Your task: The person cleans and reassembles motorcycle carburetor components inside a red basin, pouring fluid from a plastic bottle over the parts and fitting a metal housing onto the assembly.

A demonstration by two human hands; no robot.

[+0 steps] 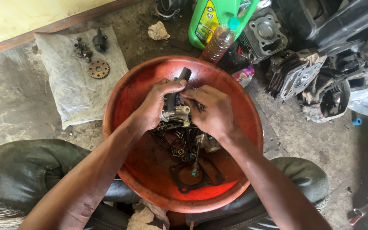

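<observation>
1. Your left hand (156, 104) and right hand (209, 111) are covering most of the metal part (176, 111).
2. The top edge is cutting off the green jug (211, 19).
3. The small bits (179, 147) in the bowl (124, 98) are looking too tiny to identify.

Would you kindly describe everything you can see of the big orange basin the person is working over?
The orange basin is a wide, round, shallow bowl, plastic by the look of it, its inside smeared with dark oily grime. It sits upright on the concrete floor between the person's knees. In its bottom lie a black gasket, bolts and small metal parts. The left hand and right hand hold a metal engine part above its middle. A bottle of brownish liquid stands at its far rim.
</observation>
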